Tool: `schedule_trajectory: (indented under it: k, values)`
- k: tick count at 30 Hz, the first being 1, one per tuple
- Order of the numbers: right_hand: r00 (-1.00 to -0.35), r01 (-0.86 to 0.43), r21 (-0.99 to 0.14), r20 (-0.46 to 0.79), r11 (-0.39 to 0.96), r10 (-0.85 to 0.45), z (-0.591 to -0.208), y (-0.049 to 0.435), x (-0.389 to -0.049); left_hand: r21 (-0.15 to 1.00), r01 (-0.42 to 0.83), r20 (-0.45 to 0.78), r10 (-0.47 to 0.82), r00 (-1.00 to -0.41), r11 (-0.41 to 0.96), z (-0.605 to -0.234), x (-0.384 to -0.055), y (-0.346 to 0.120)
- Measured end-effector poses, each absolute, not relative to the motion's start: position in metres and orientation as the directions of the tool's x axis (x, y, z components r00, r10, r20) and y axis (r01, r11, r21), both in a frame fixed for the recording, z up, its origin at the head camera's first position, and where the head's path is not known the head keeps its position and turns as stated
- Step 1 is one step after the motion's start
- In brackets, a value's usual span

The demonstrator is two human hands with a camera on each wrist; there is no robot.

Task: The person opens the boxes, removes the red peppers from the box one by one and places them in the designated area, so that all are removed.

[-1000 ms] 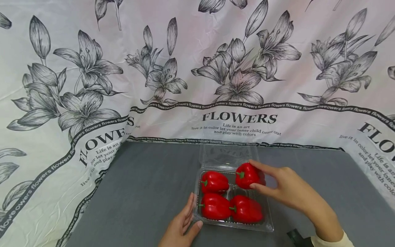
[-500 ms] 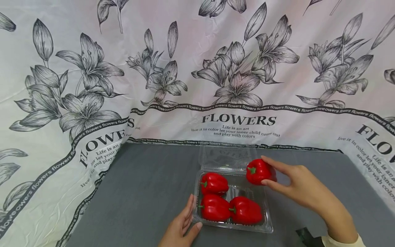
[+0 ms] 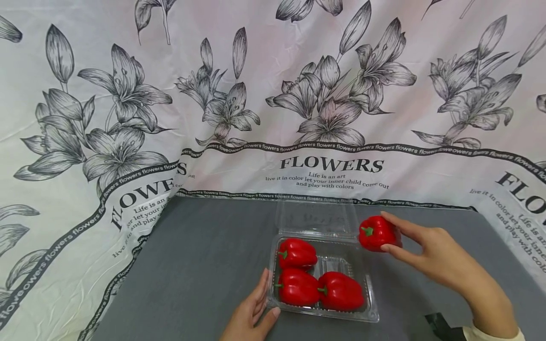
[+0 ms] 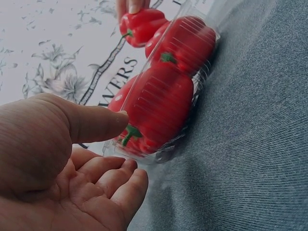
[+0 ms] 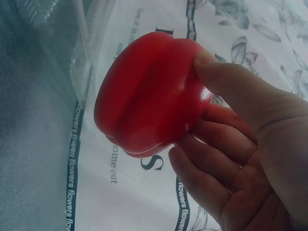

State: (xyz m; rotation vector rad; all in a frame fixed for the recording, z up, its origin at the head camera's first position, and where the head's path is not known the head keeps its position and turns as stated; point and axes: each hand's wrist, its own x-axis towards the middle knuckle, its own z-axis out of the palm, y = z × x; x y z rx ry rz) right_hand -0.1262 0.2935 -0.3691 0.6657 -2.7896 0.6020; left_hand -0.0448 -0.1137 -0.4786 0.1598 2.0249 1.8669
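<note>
Head view, starting at the left: a flower-printed cloth (image 3: 123, 109) hangs along the left and far edges of the grey table (image 3: 192, 265), its letters reading FLOWERS behind the far edge. The left hand (image 3: 251, 312) comes in at the near edge, left of centre, with the fingers loosely extended along the left wall of a clear plastic tray (image 3: 324, 313) and the thumb at its near left corner. That hand is fairly open, touching the tray without wrapping round it. The clear lid (image 3: 315, 220) lies back from the tray's far edge toward the table's far edge.

Along the tray's left side sit two red peppers, the far-left pepper (image 3: 297, 253) and the near-left pepper (image 3: 297, 287), both with green stems pointing left. The near-right pepper (image 3: 340, 291) fills the near right corner, its stem beside the near-left one.

Just beyond the tray's far right corner, the held pepper (image 3: 377, 233) is off the tray, stem facing left. The right hand (image 3: 435, 255) pinches it between thumb and fingers, parted only by the pepper's width. Rightmost come a dark object (image 3: 439, 327), partly cut off at the near edge, and a pale sleeve (image 3: 492, 334).
</note>
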Motion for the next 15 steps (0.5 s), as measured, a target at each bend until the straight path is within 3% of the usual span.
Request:
schedule_trajectory:
  k: [15]
  values:
    - [-0.884, -0.456, -0.323, 0.273, 0.829, -0.38, -0.38, 0.31, -0.136, 0.98, -0.168, -0.194, 0.336, -0.922, 0.106, -0.48, -0.046, -0.114]
